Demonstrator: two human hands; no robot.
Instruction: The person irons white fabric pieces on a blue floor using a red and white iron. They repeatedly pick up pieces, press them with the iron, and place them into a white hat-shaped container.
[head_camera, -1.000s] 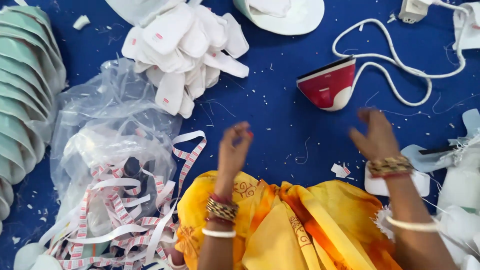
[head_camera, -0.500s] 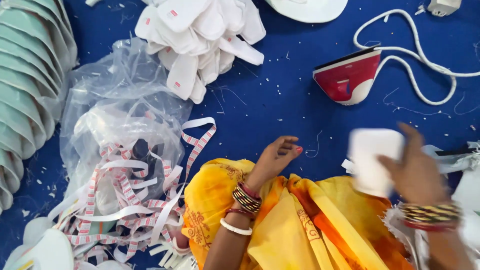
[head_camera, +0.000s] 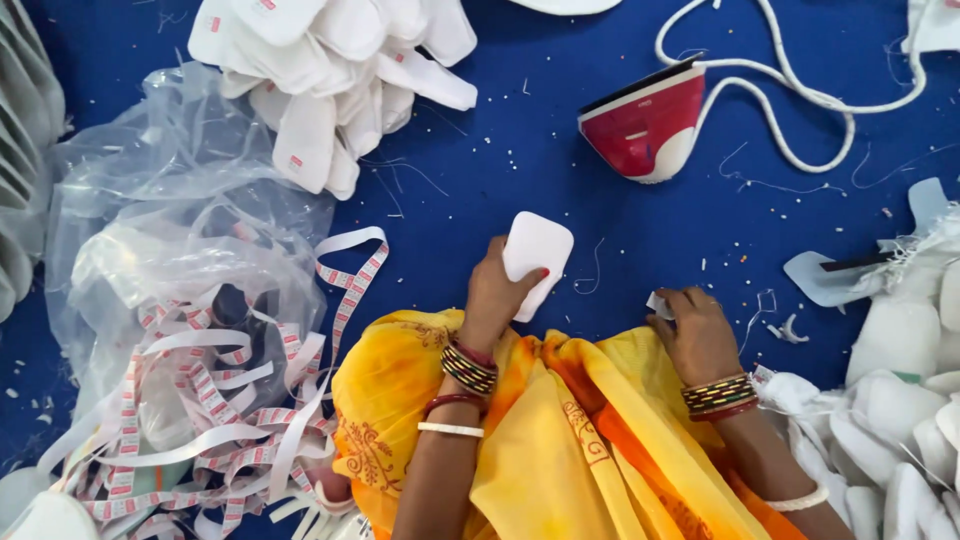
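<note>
My left hand (head_camera: 495, 295) holds a white rounded fabric piece (head_camera: 538, 252) flat against the blue cloth surface (head_camera: 520, 150), just above my yellow and orange garment (head_camera: 540, 430). My right hand (head_camera: 698, 335) rests to the right with its fingers pinching a small white scrap (head_camera: 658, 305) at the garment's edge. Both wrists wear bangles.
A red and white iron (head_camera: 645, 125) with a white cord (head_camera: 800, 95) stands at upper right. A pile of white fabric pieces (head_camera: 330, 70) lies at top. Clear plastic bag (head_camera: 170, 230) and printed label tape (head_camera: 230, 400) lie left. More white pieces (head_camera: 890, 400) sit right.
The white piece has passed from my right hand to my left, which now presses it on the cloth. My right hand dropped to the garment's edge and took a small scrap.
</note>
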